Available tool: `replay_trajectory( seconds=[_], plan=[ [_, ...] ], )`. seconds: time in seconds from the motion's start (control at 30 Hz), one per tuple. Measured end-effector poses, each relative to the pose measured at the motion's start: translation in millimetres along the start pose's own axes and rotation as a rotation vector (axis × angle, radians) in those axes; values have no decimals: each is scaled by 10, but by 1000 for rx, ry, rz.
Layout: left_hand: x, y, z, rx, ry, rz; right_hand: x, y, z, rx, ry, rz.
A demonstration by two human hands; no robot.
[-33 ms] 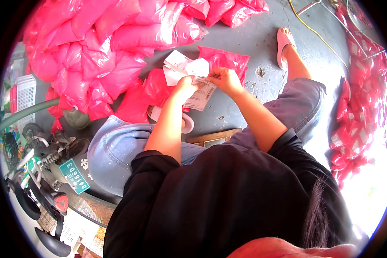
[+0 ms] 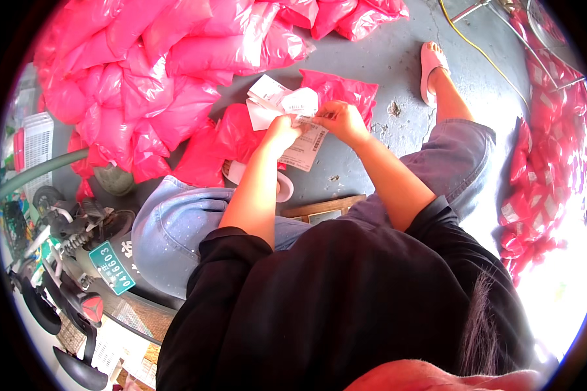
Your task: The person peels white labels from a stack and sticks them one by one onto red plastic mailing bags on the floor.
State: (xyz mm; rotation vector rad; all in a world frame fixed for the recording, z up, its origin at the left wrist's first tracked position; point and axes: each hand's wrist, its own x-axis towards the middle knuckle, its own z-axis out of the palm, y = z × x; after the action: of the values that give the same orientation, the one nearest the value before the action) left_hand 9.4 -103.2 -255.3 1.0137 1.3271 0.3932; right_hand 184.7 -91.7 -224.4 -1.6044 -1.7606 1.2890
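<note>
My left hand (image 2: 282,134) is closed on a strip of white printed shipping labels (image 2: 305,151), pinching it near its middle. Beside it, my right hand (image 2: 346,124) pinches the same strip at its upper right edge. The lower end hangs down between my forearms, with a barcode along one side. Beyond my hands, a folded, crumpled stretch of white paper (image 2: 266,95) spreads over the bags, apparently part of the same strip. A pink plastic mailer bag (image 2: 346,90) lies on the floor just past my right hand. My fingertips partly hide the pinched edge.
A large heap of filled pink bags (image 2: 156,85) rises at the far left. More pink bags (image 2: 538,176) line the right side. A parked scooter (image 2: 78,238) stands at the left, near a white basket (image 2: 39,146). A yellow cord (image 2: 479,49) crosses the grey floor. A wooden stool (image 2: 326,208) shows between my legs.
The hanging end of the label strip has shifted very slightly down and right. Both hands keep their pinch in nearly the same place.
</note>
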Motion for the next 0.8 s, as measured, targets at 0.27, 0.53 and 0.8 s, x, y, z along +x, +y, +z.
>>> replay_trajectory(
  seconds=[0.27,0.53,0.8],
  plan=[
    [195,-167,44,138,65,-44,158,160,-118,159,-107,72],
    [-62,-325,-198,-214,22,-710,510,639,-726,12,-50,208],
    [-923,-461,-151,357,217,224,829,1345,-673,-221,-89,261]
  ],
)
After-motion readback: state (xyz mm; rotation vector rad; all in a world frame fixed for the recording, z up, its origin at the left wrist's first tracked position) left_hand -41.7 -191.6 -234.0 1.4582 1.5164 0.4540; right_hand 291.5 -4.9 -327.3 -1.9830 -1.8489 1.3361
